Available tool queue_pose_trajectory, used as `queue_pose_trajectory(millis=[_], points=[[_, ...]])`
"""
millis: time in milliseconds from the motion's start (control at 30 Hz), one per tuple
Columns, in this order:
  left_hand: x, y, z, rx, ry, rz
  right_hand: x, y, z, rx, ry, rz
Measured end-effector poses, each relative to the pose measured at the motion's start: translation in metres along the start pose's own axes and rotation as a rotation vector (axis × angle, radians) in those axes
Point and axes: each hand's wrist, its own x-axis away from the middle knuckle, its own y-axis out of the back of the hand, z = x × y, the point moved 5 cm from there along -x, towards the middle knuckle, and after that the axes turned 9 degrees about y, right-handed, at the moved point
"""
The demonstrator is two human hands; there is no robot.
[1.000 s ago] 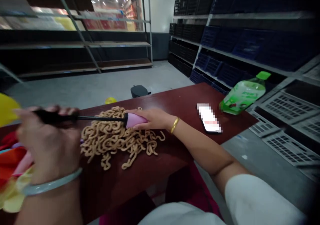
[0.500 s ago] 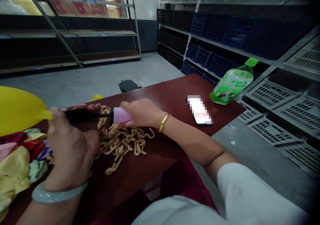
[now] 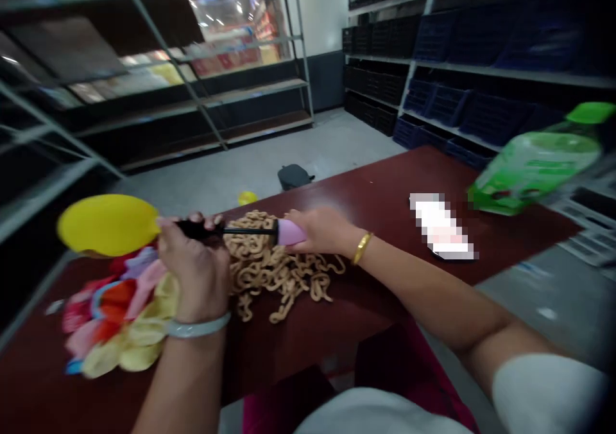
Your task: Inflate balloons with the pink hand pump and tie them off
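Note:
My left hand (image 3: 197, 270) is wrapped round the black barrel of a balloon pump (image 3: 192, 230), its thumb by the neck of an inflated yellow balloon (image 3: 108, 224) at the pump's left end. The fingers of my right hand (image 3: 327, 228) close on the pump's purple handle (image 3: 290, 232). A thin black rod (image 3: 250, 232) shows between barrel and handle. Beneath the pump lies a heap of beige curly strands (image 3: 269, 267), whose kind I cannot tell. Left of my left wrist is a pile of limp balloons (image 3: 115, 309) in red, pink, yellow and purple.
On the dark red table (image 3: 375, 183) lie a phone (image 3: 440, 225) with a blurred-out screen and a tilted-looking green bottle (image 3: 534, 164). A dark bin (image 3: 294, 177) and a yellow round thing (image 3: 248, 198) are beyond the far edge. Shelves with crates (image 3: 447, 103) line the right.
My view has swung left, so everything sits further right in it. The handle has drawn away from the barrel, and more of the rod shows. Both hands keep their grip.

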Motion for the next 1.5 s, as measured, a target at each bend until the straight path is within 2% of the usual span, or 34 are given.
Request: queue_pose_trajectory(millis=[100, 200, 267, 367, 467, 533, 633, 767, 967, 1100, 1167, 1267, 1400, 1500], points=[[-0.022, 0.017, -0.013, 0.069, 0.046, -0.106, -0.001, -0.005, -0.008, -0.038, -0.017, 0.030], [-0.026, 0.013, -0.012, 0.161, 0.105, -0.077, -0.002, -0.009, -0.014, -0.101, -0.021, 0.050], [-0.017, 0.003, -0.002, 0.187, 0.113, -0.019, -0.001, -0.010, -0.015, -0.137, -0.034, 0.065], [0.009, -0.015, 0.024, 0.166, 0.139, 0.047, 0.001, -0.009, -0.014, -0.169, -0.039, 0.076], [0.038, -0.031, 0.049, 0.144, 0.222, 0.063, 0.001, -0.007, -0.007, -0.184, -0.030, 0.064], [0.051, -0.041, 0.054, 0.138, 0.205, 0.049, 0.001, -0.006, -0.001, -0.207, -0.031, 0.048], [0.055, -0.055, 0.045, 0.123, 0.143, 0.042, -0.001, -0.003, 0.007, -0.258, -0.062, 0.002], [0.037, -0.058, 0.025, 0.115, 0.114, 0.034, -0.002, -0.001, 0.008, -0.283, -0.078, -0.034], [-0.008, -0.020, -0.021, 0.087, -0.040, -0.026, -0.004, -0.004, -0.009, -0.207, -0.055, 0.051], [-0.017, -0.003, -0.036, 0.070, -0.099, -0.060, -0.003, -0.004, -0.020, -0.149, -0.045, 0.096], [-0.014, -0.003, -0.030, 0.078, -0.100, -0.071, -0.002, -0.003, -0.022, -0.121, -0.040, 0.114], [-0.001, -0.010, -0.011, 0.107, -0.090, -0.073, -0.001, -0.002, -0.022, -0.095, -0.038, 0.127], [0.028, -0.032, 0.025, 0.120, 0.021, -0.026, -0.001, -0.002, -0.012, -0.113, -0.039, 0.109], [0.050, -0.049, 0.043, 0.108, 0.114, 0.027, -0.002, -0.004, -0.002, -0.151, -0.055, 0.087]])
